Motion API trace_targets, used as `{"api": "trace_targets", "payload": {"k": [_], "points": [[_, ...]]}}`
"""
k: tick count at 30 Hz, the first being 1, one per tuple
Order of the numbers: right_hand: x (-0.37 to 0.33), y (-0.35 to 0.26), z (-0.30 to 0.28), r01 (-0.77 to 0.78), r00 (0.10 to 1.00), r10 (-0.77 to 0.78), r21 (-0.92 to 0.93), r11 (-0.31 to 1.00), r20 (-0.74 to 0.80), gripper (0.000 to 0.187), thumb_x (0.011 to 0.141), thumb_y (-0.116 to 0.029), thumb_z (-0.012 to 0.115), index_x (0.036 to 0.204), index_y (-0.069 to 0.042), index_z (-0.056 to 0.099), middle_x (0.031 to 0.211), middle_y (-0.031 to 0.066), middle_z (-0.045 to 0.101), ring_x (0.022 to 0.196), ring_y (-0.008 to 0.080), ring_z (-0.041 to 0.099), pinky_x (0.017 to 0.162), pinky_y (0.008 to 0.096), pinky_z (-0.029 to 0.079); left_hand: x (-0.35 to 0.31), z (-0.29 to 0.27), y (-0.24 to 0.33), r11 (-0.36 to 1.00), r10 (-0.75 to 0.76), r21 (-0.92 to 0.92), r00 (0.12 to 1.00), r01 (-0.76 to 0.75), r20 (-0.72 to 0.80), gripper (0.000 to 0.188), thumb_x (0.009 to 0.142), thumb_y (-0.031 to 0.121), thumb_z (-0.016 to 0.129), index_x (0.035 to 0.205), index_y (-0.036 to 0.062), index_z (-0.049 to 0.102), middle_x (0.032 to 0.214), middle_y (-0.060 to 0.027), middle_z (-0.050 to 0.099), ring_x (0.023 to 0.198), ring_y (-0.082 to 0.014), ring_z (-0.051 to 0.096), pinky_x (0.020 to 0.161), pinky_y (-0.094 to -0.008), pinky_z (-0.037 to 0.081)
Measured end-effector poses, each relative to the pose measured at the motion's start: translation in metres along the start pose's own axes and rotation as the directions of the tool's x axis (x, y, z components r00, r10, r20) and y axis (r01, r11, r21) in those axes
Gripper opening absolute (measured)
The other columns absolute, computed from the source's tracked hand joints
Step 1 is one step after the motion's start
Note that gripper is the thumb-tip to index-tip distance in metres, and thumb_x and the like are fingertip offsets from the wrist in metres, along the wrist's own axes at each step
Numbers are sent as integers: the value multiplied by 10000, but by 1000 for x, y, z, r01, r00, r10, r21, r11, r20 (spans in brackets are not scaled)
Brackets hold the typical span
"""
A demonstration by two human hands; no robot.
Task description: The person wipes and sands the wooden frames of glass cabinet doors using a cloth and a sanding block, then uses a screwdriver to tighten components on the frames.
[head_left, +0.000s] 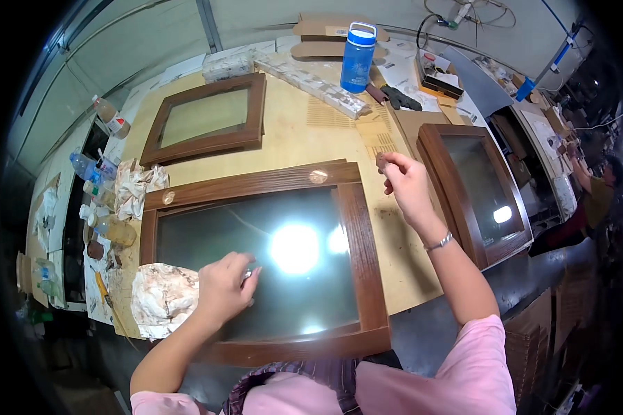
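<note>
Head view shows a wide plywood worktable [291, 138] with three dark brown wooden door frames on it. The nearest glazed frame [356, 235] lies flat in front of the person. Its wood has a clear grain, and its glass panel [284, 277] reflects a bright lamp. Two small round wooden discs [318, 176] rest on the top rail of this frame.

The left hand [225, 287] rests on the glass near the lower left corner. Its fingers are curled together around a small shiny object, but I cannot tell what the object is. Just beside this hand lies a crumpled stained rag [163, 297], partly on the frame corner.

The right hand [403, 181] is raised above the table, beyond the upper right corner of the frame. Its thumb and fingertips are pressed together and pinch a small brown piece [381, 162]. The wrist carries a thin bracelet.

A second frame [211, 117] lies farther away on the left, and a third frame [474, 187] lies on the right side. A blue water bottle [358, 59] stands upright at the far edge, closed by a lid; its content is not visible. On the left edge, several small plastic bottles [93, 169] stand together.
</note>
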State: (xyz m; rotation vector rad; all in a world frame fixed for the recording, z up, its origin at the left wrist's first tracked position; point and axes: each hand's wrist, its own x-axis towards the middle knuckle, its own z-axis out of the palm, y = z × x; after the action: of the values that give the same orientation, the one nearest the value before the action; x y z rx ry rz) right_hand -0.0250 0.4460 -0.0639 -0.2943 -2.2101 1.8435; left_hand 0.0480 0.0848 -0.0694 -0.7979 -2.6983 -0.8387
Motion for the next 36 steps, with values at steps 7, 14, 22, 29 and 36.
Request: {"api": "trace_targets", "payload": {"k": [7, 14, 22, 29, 36], "points": [[42, 48, 1, 229, 970, -207, -182, 956, 131, 232, 847, -109, 690, 1005, 56, 731, 860, 59, 675, 683, 90, 585, 609, 252, 477, 4, 1, 6, 996, 37, 77, 999, -37, 4, 133, 792, 81, 739, 872, 49, 638, 735, -98, 608, 577, -278, 607, 524, -377, 476], [37, 38, -3, 357, 928, -292, -328, 874, 233, 220, 803, -125, 731, 968, 17, 760, 846, 111, 645, 736, 186, 620, 685, 301, 500, 7, 1, 8, 996, 18, 85, 1000, -19, 7, 129, 784, 63, 738, 860, 40, 636, 741, -108, 612, 576, -283, 609, 526, -374, 479], [47, 37, 0, 414, 901, -350, -266, 871, 257, 197, 805, -112, 729, 946, 22, 763, 793, 80, 620, 709, 145, 585, 645, 281, 472, 12, 3, 8, 997, 29, 73, 999, -28, -12, 124, 783, 65, 739, 850, 42, 637, 729, -103, 604, 560, -284, 596, 514, -371, 470], [37, 35, -11, 285, 938, -223, -229, 931, 264, 215, 821, -153, 738, 943, 22, 758, 844, 83, 665, 725, 150, 596, 668, 293, 485, 9, 2, 8, 996, 20, 84, 1000, -20, -7, 118, 786, 62, 730, 843, 41, 629, 726, -105, 602, 562, -288, 596, 514, -375, 469], [26, 32, -20, 302, 892, -179, -254, 919, 415, 179, 788, -109, 728, 915, 10, 769, 808, 59, 664, 755, 138, 600, 675, 282, 475, 8, 0, 8, 996, 30, 80, 999, -29, -16, 126, 785, 59, 730, 846, 38, 621, 734, -109, 603, 574, -295, 600, 523, -379, 473]]}}
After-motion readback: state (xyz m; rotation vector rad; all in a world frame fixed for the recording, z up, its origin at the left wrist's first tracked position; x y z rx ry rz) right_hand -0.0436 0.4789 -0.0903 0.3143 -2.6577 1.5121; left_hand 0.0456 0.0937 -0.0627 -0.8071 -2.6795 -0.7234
